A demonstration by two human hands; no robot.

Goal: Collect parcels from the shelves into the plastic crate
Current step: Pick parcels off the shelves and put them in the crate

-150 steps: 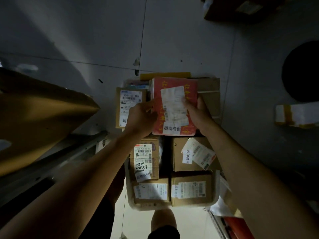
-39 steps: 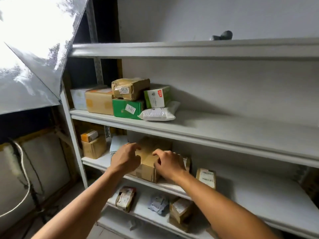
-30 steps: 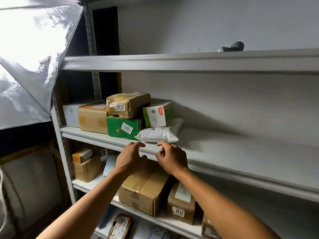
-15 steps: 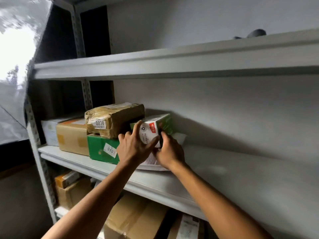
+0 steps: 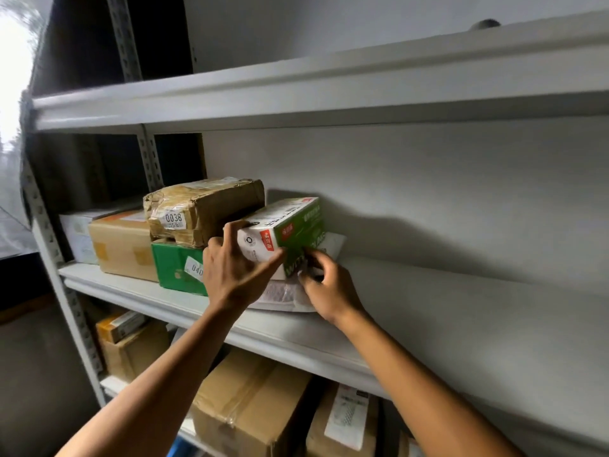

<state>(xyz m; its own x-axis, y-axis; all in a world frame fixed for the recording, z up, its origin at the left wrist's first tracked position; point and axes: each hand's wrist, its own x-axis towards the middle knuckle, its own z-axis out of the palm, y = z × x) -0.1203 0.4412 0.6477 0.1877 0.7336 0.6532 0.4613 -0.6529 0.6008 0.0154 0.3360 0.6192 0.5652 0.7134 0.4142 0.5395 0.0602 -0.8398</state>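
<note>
A white and green box [image 5: 290, 225] sits tilted on a white padded mailer [image 5: 283, 296] on the middle shelf [image 5: 379, 331]. My left hand [image 5: 235, 270] grips the box's near white end, thumb under its lower edge. My right hand [image 5: 326, 286] has its fingers curled at the box's lower right corner, over the mailer. A tape-wrapped brown parcel [image 5: 204, 212] labelled 0038 lies on a green box [image 5: 174, 268] just to the left. The plastic crate is out of view.
A brown carton [image 5: 123, 242] and a white box [image 5: 77, 232] stand further left on the same shelf. Cartons [image 5: 247, 413] fill the shelf below. The upper shelf [image 5: 296, 90] hangs overhead. A perforated upright [image 5: 59, 278] marks the left end.
I turned from the crate of parcels to the shelves. Both hands rose from the lower shelf to the middle one and took the white and green box, which now tilts up.
</note>
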